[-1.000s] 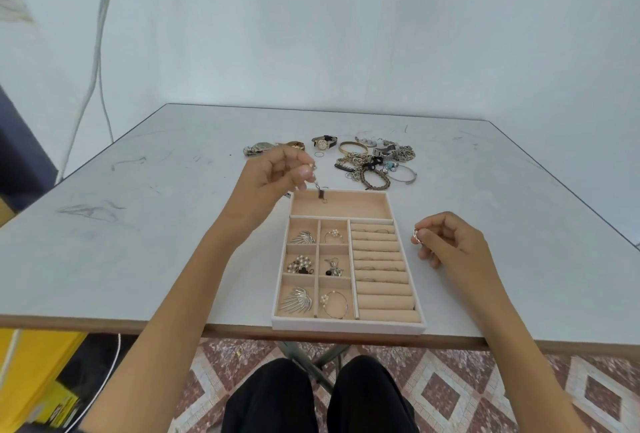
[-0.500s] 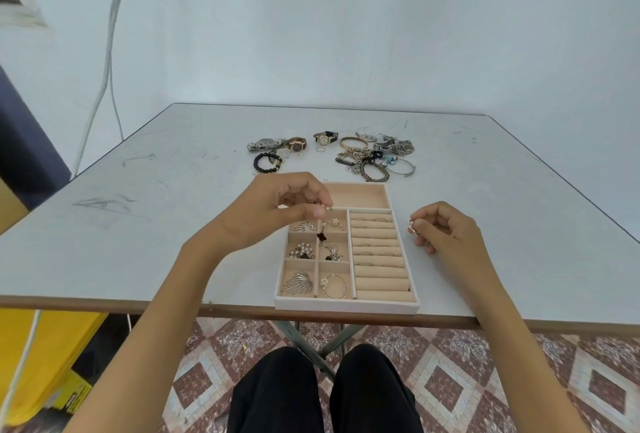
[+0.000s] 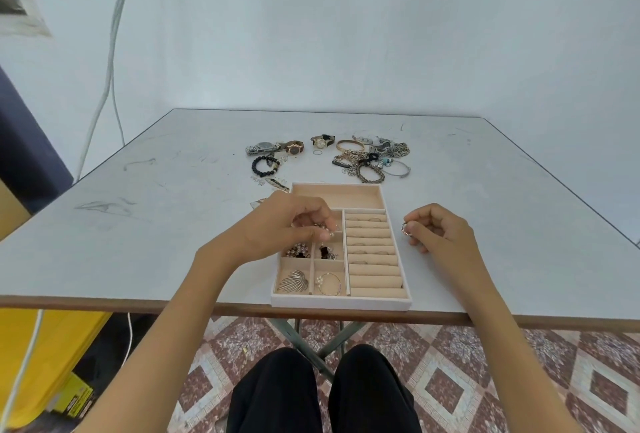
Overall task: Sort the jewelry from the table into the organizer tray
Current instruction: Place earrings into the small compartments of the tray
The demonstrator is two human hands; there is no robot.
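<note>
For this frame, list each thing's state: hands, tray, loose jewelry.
Tray: partly filled; long far compartment empty.
Left hand: pinching a small piece over the small compartments.
Right hand: pinching a ring, beside the tray.
Watches: unsorted on table.
Bracelet pile: unsorted on table.

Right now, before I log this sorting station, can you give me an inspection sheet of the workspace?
Surface: white table, scuffed.
Job's things: organizer tray at near edge, several compartments filled; jewelry pile and watches behind it.
Clutter: nothing seen.
Hands: left hand pinches a small beaded piece over the tray; right hand holds a ring beside it.
Cables: white cable down the left wall.
Surroundings: white wall, patterned floor tiles, yellow object under table.
</note>
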